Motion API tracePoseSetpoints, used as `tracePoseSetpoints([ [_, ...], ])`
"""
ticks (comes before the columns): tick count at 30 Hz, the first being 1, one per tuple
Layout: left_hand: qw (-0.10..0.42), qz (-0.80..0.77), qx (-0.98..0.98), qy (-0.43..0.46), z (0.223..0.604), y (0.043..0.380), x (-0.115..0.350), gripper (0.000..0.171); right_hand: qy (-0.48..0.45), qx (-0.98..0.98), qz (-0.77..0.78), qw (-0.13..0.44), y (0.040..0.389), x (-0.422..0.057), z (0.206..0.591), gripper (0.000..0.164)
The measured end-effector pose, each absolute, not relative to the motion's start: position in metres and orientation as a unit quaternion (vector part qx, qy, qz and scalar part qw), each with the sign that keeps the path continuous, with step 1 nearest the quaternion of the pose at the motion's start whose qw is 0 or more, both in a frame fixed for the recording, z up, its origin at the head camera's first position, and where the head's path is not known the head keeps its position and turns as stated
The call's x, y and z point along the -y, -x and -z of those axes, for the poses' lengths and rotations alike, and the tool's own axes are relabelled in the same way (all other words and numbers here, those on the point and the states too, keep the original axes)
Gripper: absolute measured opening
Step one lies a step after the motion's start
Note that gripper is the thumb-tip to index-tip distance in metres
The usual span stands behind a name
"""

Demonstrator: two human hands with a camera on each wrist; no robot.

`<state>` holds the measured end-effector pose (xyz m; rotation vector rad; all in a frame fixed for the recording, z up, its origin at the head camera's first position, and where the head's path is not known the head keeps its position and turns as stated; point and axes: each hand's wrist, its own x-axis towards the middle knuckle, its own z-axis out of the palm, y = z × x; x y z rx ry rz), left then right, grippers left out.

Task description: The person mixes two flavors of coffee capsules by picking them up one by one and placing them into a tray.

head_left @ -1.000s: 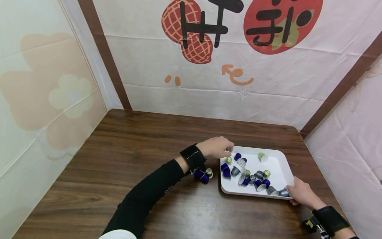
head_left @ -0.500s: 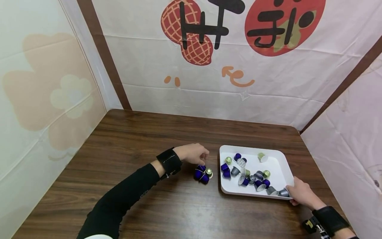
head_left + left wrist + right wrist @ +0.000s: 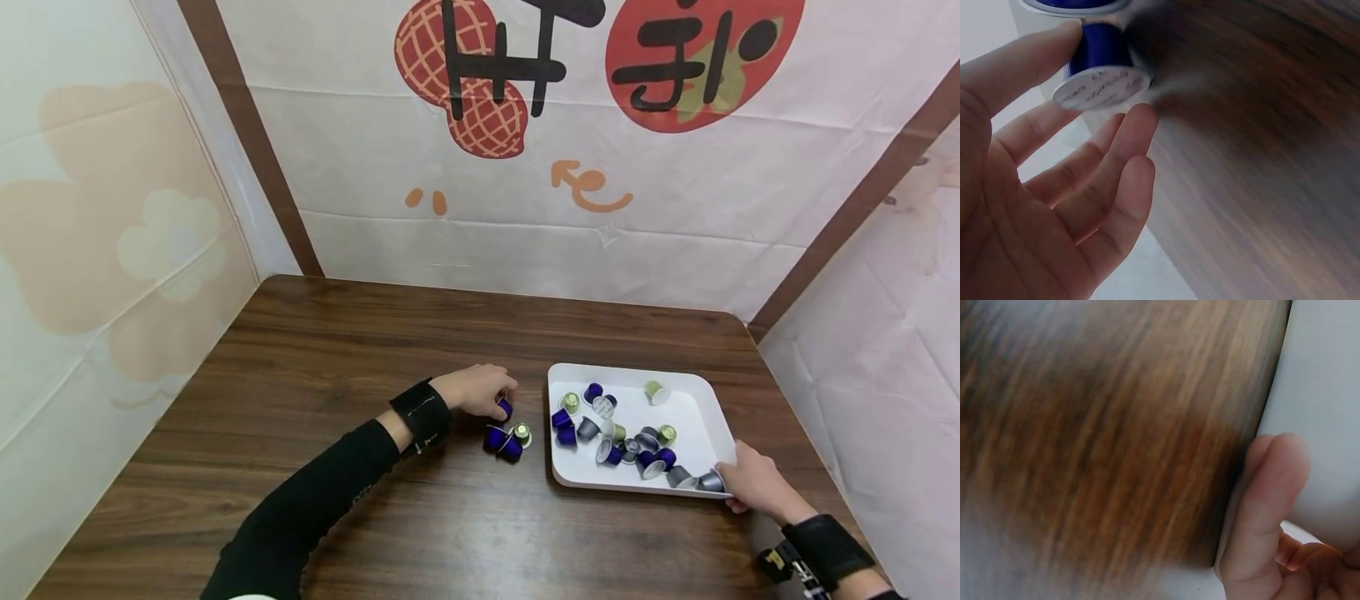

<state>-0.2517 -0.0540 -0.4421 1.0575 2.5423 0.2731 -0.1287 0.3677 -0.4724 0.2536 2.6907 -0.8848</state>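
Note:
Between the thumb and fingers of my left hand (image 3: 474, 388) a dark blue coffee capsule (image 3: 1102, 53) is pinched, its pale printed lid facing the palm in the left wrist view. Right beside that hand, two blue capsules (image 3: 511, 452) and a green capsule (image 3: 521, 432) lie together on the table. My right hand (image 3: 759, 480) grips the near right corner of a white tray (image 3: 701, 408). Blue, grey and green capsules (image 3: 588, 429) lie scattered in the tray, mostly toward its left and near sides. In the right wrist view, the right fingers (image 3: 1275, 475) lie against the tray's outside.
The brown wooden table (image 3: 405, 333) reaches back to a white printed cloth wall (image 3: 675, 258). More cloth hangs on the left and right sides. A strip of bare wood separates the loose capsules from the tray's left edge.
My left hand has come back leftward from the tray's far left corner to the loose capsules and taken hold of a blue one. The right hand still holds the tray.

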Motion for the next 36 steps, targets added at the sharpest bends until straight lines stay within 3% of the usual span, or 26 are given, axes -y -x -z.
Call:
tracePoseSetpoints([
  [13,0.148,-0.101,-0.918,-0.354,0.454,0.252,0.061,0.015,-0.092,-0.935,0.303,0.159,0.126,-0.365,0.473,0.045],
  [20,0.139,-0.131,-0.926,-0.326,0.449,0.254,0.065,0.019,-0.084,-0.939,0.299,0.148,0.124,-0.368,0.473,0.045],
  [24,0.127,-0.142,-0.92,-0.343,0.446,0.254,0.066,0.024,-0.082,-0.939,0.3,0.147,0.123,-0.37,0.472,0.046],
  [36,0.109,-0.199,-0.896,-0.381,0.431,0.242,0.042,0.014,-0.085,-0.938,0.303,0.146,0.12,-0.37,0.472,0.044],
])
